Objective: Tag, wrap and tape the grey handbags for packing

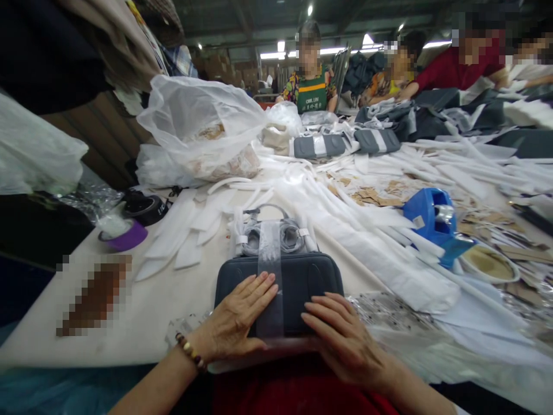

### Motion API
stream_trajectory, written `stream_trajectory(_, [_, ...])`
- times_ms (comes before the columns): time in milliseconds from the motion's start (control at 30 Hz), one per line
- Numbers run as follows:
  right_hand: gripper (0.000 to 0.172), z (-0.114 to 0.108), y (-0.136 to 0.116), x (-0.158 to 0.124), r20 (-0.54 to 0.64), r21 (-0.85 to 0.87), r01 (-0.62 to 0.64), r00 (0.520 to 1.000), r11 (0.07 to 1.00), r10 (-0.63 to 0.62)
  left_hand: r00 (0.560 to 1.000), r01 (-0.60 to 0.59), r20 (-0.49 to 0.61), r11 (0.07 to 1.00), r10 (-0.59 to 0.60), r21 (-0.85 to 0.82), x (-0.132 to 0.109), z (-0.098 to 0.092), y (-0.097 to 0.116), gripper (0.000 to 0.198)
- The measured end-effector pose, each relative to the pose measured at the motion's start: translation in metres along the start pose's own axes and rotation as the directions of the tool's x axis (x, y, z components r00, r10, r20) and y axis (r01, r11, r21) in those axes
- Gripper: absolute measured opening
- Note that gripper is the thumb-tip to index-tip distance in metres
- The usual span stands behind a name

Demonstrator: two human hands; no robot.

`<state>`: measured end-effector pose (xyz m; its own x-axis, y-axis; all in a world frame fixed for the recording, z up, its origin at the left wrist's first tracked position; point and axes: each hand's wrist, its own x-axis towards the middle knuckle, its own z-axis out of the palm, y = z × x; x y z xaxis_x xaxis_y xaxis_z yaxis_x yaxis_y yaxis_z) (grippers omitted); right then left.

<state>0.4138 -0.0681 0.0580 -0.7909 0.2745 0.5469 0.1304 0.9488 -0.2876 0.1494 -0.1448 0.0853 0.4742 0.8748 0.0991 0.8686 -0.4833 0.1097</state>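
A dark blue-grey bag [305, 282] lies flat on the pale table, close to my body. A translucent strip [270, 253] runs down over its middle. Beyond the bag's far edge sit wrapped, coiled straps [254, 237] with small white tags, under the same strip. My left hand [237, 317] rests flat on the bag's left part, fingers extended, fingertips at the strip. My right hand [345, 334] lies over the bag's right edge with its fingers apart. Clear plastic lies under and beside the bag.
White foam strips [185, 230] and a long white roll [380, 265] cover much of the table. A blue tape dispenser [427, 219] stands right, a purple tape roll [125, 235] left. Large plastic bags [203, 127], more dark bags [319, 146] and several people are across the table.
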Motion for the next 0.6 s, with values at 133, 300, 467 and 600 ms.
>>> stream_trajectory(133, [0.055,0.002,0.003,-0.036,-0.224,-0.158,-0.321,0.933,0.934,0.282,1.000,-0.011,0.027,0.996,0.009,0.084,-0.001,0.002,0.002,0.092])
stream_trajectory(300, [0.054,0.006,0.011,-0.032,-0.261,-0.026,-0.319,0.917,0.947,0.302,1.000,0.000,-0.002,0.982,0.000,0.191,0.001,0.001,0.006,0.092])
stream_trajectory(467, [0.056,-0.005,0.015,-0.017,-0.292,0.116,-0.267,0.911,0.957,0.290,0.986,0.032,-0.166,0.934,0.029,0.356,0.008,0.015,0.021,0.086])
stream_trajectory(600, [0.067,-0.011,0.023,-0.014,-0.263,0.223,-0.261,0.912,0.939,0.316,0.961,0.099,-0.275,0.880,0.037,0.464,0.016,0.024,0.029,0.077])
